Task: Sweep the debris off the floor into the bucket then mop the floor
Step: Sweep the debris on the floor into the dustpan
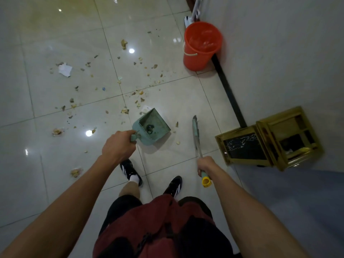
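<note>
Your left hand (118,146) grips the dustpan (151,127), dark scrap inside; right hand (205,165) grips the broom (196,138). Orange bucket (202,46): contents unclear.

Gold-framed stand (268,138): right of the frame, by the wall, a gilt frame with a dark marbled panel and open compartments; what lies inside is too dim to tell.
Wall (288,53): pale, filling the upper right of the frame.
Skirting strip (229,94): dark, running down the foot of the wall toward the stand.
Shoes (130,171): black with white stripes, lower centre, one ahead of the other.
Sock (134,178): white, above the forward shoe.
Shorts (122,205): black, bottom centre.
Shirt (158,226): dark red, bottom centre of the frame.
</note>
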